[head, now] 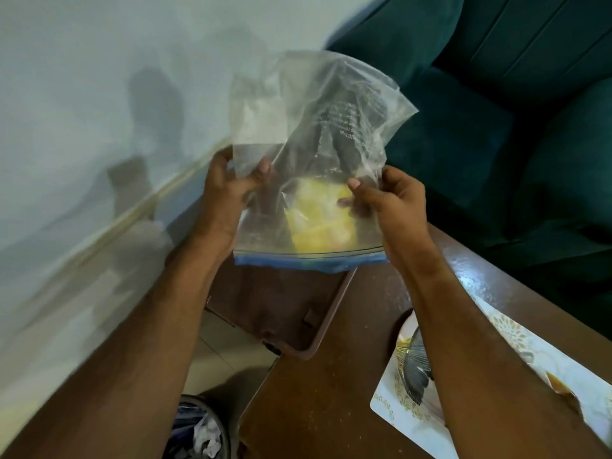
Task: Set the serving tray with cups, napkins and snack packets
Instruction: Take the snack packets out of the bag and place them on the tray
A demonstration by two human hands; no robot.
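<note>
Hands pinch a clear zip bag in mid-air: your left hand grips its left edge, your right hand its right. Yellow snack packets sit inside, above the brown tray on the table.

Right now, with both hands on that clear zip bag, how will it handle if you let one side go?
The zip bag would likely flop: its film is crumpled and slack between the left hand and right hand. The yellow contents sit near the blue zip edge, so that end probably swings down. It looks light.
</note>
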